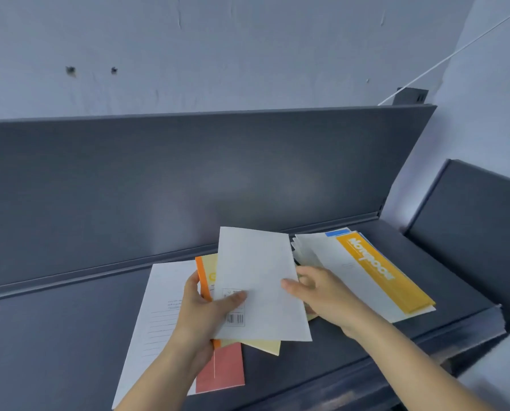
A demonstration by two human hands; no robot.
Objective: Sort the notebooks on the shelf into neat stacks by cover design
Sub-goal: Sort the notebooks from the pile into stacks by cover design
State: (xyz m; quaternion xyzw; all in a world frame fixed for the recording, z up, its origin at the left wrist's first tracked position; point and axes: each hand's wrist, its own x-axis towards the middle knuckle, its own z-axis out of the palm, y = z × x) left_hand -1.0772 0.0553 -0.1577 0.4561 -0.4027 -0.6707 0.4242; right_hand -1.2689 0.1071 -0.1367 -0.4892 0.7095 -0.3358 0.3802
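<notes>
one white notebook (262, 271) pinched by left hand (201, 318) and right hand (322, 295), thumbs on top.

Before you, the dark shelf (55, 336) carries a white lined notebook (155, 315) at left and a yellow-topped stack (378, 277) at right.

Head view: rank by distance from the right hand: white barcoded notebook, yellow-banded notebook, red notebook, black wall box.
1. white barcoded notebook: pinched by the right hand.
2. yellow-banded notebook: just right.
3. red notebook: lower left.
4. black wall box: far back right.
</notes>
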